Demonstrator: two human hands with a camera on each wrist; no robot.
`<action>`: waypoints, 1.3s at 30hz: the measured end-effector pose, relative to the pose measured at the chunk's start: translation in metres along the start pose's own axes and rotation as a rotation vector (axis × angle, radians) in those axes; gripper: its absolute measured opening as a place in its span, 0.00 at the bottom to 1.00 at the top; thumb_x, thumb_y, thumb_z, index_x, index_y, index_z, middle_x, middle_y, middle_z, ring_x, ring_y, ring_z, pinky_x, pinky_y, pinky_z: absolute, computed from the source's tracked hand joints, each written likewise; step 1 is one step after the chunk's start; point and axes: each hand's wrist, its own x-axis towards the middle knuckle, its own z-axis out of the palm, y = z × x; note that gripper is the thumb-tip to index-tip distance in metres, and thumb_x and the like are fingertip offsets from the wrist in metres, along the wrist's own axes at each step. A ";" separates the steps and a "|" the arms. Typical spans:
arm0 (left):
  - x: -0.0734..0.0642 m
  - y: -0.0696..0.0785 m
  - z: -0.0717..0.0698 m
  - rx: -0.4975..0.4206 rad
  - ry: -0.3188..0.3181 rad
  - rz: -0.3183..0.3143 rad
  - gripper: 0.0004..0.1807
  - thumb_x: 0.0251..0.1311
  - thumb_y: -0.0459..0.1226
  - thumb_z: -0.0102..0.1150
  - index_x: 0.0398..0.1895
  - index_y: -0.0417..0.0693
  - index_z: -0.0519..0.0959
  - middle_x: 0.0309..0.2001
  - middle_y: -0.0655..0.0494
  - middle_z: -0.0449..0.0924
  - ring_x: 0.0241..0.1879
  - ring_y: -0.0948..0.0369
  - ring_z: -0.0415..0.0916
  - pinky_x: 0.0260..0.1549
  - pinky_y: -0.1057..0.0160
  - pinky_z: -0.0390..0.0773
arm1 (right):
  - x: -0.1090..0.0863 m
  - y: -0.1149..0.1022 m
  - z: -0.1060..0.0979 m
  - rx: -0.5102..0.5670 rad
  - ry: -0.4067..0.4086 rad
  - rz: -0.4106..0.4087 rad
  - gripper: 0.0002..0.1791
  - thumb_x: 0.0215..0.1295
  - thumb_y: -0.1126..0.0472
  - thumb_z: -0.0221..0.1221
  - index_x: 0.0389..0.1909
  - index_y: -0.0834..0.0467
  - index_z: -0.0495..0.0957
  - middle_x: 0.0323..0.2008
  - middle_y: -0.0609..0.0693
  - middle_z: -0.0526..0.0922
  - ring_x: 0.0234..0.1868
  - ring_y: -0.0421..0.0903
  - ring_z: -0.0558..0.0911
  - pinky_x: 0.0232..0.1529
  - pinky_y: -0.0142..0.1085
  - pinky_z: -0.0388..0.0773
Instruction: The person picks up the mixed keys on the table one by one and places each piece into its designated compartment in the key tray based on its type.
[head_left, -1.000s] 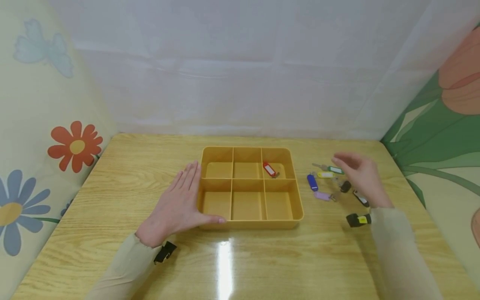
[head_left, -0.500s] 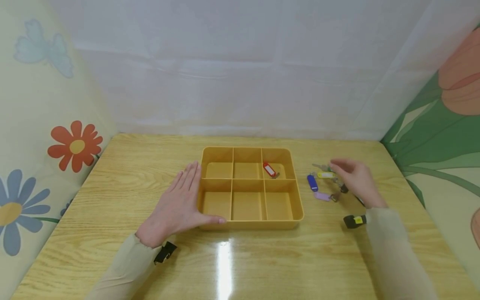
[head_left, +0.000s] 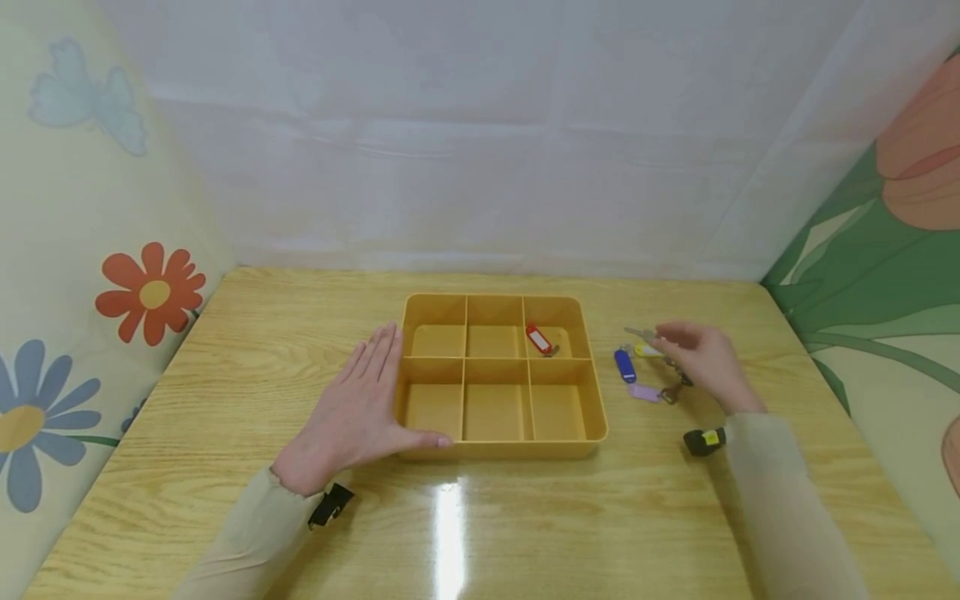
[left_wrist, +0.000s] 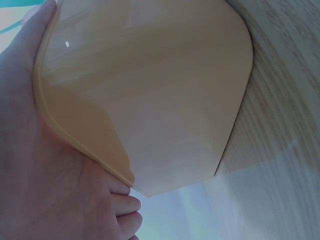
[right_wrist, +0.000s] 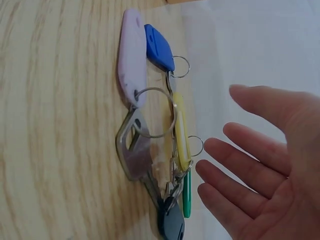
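My left hand point(head_left: 360, 404) rests straight-fingered against the left side of a yellow six-compartment box point(head_left: 498, 450), thumb over its front rim. The left wrist view shows the palm along the box wall point(left_wrist: 165, 110). A red key tag point(head_left: 538, 339) lies in the back right compartment. To the box's right, my right hand point(head_left: 705, 362) hovers over tagged keys, thumb and fingers apart and holding nothing. Nearby lie a blue tag point(head_left: 625, 366), a lilac tag point(head_left: 644, 392) and a yellow tag point(head_left: 647, 351). The right wrist view also shows a green tag point(right_wrist: 187, 195) and a black one point(right_wrist: 171, 220).
A wooden table point(head_left: 525, 525) bears everything, with a white sheet point(head_left: 480, 167) behind it. Flower-printed panels point(head_left: 900, 292) stand at both sides. Black straps or clips point(head_left: 330, 505) show at both wrists.
My right hand has moved left and slightly down over the keys, covering the green and black tags in the head view. The left hand and box have stayed put.
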 end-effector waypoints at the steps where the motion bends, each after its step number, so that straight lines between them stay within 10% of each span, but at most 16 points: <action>1: 0.000 0.000 0.000 0.001 -0.001 -0.001 0.82 0.39 0.87 0.44 0.80 0.33 0.33 0.80 0.40 0.26 0.79 0.45 0.30 0.76 0.49 0.37 | 0.000 0.000 0.000 0.002 -0.008 0.004 0.32 0.74 0.43 0.59 0.67 0.62 0.73 0.62 0.65 0.76 0.60 0.63 0.77 0.59 0.59 0.76; 39: 0.000 -0.001 0.000 -0.007 0.000 0.002 0.82 0.39 0.86 0.45 0.80 0.36 0.30 0.80 0.40 0.26 0.79 0.46 0.30 0.76 0.48 0.37 | 0.002 -0.003 0.006 -0.152 -0.096 -0.012 0.21 0.68 0.61 0.66 0.60 0.64 0.80 0.57 0.66 0.80 0.54 0.62 0.81 0.54 0.55 0.80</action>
